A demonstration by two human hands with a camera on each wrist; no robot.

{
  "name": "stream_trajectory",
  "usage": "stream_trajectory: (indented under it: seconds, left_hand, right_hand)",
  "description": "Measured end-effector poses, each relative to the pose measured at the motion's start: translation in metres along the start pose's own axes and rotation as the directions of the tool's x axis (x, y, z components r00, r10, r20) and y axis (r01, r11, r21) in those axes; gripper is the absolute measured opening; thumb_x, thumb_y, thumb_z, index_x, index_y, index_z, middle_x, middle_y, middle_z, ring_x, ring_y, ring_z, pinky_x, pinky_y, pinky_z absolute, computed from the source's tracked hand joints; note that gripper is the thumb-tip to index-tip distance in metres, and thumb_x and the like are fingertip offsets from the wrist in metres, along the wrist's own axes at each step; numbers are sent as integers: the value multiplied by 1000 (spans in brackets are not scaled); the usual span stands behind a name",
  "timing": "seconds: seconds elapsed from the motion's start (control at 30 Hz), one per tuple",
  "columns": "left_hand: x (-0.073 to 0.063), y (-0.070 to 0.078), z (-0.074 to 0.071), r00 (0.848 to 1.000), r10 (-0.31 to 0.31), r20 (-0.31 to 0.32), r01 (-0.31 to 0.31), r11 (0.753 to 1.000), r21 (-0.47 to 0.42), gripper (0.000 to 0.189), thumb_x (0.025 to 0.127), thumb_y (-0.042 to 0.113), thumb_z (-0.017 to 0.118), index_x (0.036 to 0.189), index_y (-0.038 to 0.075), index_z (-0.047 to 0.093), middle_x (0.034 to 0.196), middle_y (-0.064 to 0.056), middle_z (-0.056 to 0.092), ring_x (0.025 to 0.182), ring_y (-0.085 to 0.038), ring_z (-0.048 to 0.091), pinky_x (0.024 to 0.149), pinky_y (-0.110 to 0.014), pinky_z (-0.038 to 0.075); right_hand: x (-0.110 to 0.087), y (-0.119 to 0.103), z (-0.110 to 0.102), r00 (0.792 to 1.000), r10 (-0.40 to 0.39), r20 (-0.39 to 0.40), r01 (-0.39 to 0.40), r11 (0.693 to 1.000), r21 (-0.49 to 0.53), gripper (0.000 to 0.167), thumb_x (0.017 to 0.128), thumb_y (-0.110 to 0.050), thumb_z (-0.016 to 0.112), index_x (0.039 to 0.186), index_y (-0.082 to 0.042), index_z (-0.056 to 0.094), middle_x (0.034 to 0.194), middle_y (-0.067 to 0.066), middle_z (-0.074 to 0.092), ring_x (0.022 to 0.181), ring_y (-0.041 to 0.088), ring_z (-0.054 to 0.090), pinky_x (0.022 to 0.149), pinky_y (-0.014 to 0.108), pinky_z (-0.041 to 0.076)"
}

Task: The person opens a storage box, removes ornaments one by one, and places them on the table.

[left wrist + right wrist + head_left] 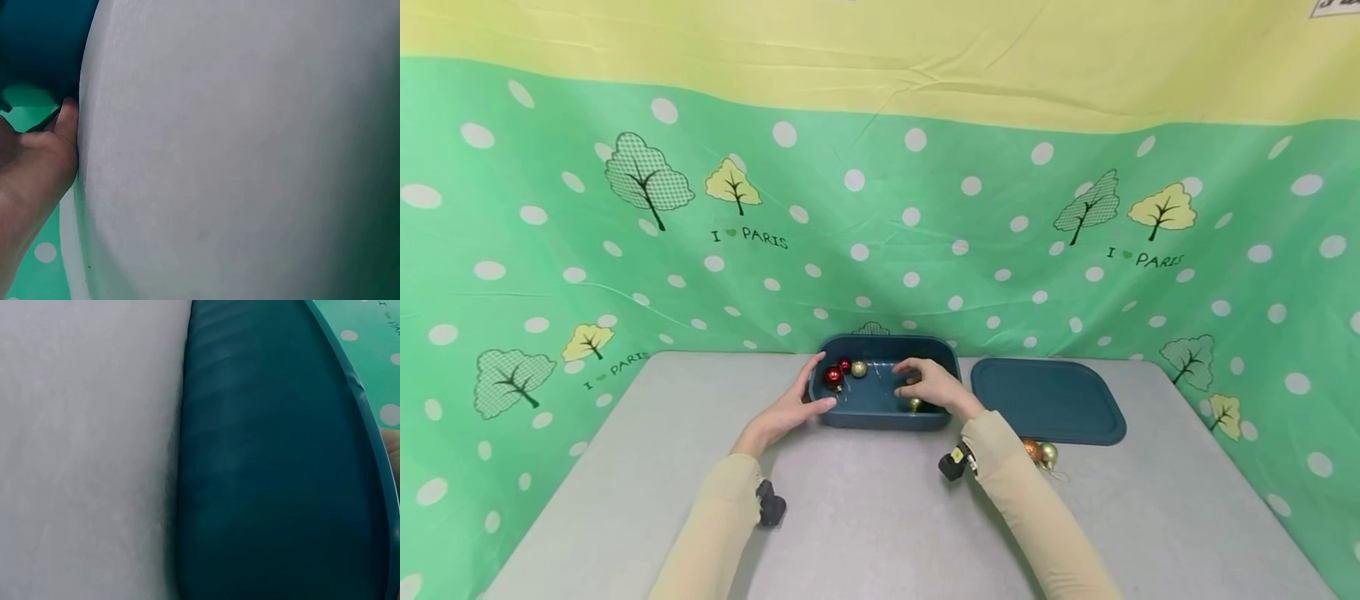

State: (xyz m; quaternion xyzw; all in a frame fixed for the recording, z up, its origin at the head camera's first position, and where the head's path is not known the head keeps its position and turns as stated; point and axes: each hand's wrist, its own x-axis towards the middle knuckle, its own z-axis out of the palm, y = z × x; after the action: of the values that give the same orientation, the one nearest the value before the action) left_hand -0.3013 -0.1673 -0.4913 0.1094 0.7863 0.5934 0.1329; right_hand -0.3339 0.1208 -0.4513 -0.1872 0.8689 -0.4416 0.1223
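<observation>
A dark blue rectangular box (880,422) stands open-topped near the back of the table. My left hand (787,413) holds its left end, fingers along the side wall and thumb at the front corner. Inside, at the left, lie a larger red Christmas ball (833,377), a small red ball (845,365) and a glittery gold ball (859,369). My right hand (931,385) is over the right half of the box, its fingers loosely bent and parted, with nothing visible between them. Below it another gold ball (915,404) sits in the box, partly hidden.
A flat blue lid (1048,400) lies to the right of the box. In front of it, beside my right sleeve, are an orange ball (1033,451) and a gold ball (1048,454). A green dotted cloth (910,250) hangs behind the grey table (865,517).
</observation>
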Motion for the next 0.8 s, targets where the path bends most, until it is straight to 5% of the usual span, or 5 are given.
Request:
stream_trajectory:
  seconds: [0.33, 0.53, 0.8]
  left_hand:
    - [-1, 6, -2, 1000, -14, 25, 14, 1000, -19, 91, 92, 15, 65, 157, 25, 2, 159, -18, -10, 142, -42, -7, 109, -64, 5]
    - [-15, 31, 0, 999, -18, 43, 19, 1000, -24, 88, 92, 12, 63, 157, 20, 3, 159, -20, -8, 142, -42, -6, 109, -63, 6]
    - [-15, 31, 0, 999, -19, 48, 20, 999, -33, 88, 92, 13, 63, 157, 20, 3, 159, -19, -9, 143, -41, -8, 109, -62, 4]
  right_hand:
    - [1, 1, 0, 985, -38, 168, 35, 999, 21, 38, 90, -8, 67, 124, 7, 57, 112, 19, 62, 77, 19, 60, 64, 33, 52]
    - [0, 1, 0, 966, -35, 257, 13, 996, 86, 41, 90, -4, 66, 128, 7, 55, 112, 20, 61, 81, 17, 61, 66, 30, 51]
    - [0, 2, -1, 929, -102, 356, 74, 993, 90, 25, 89, 4, 62, 113, 9, 65, 103, 13, 68, 92, 17, 64, 78, 28, 52]
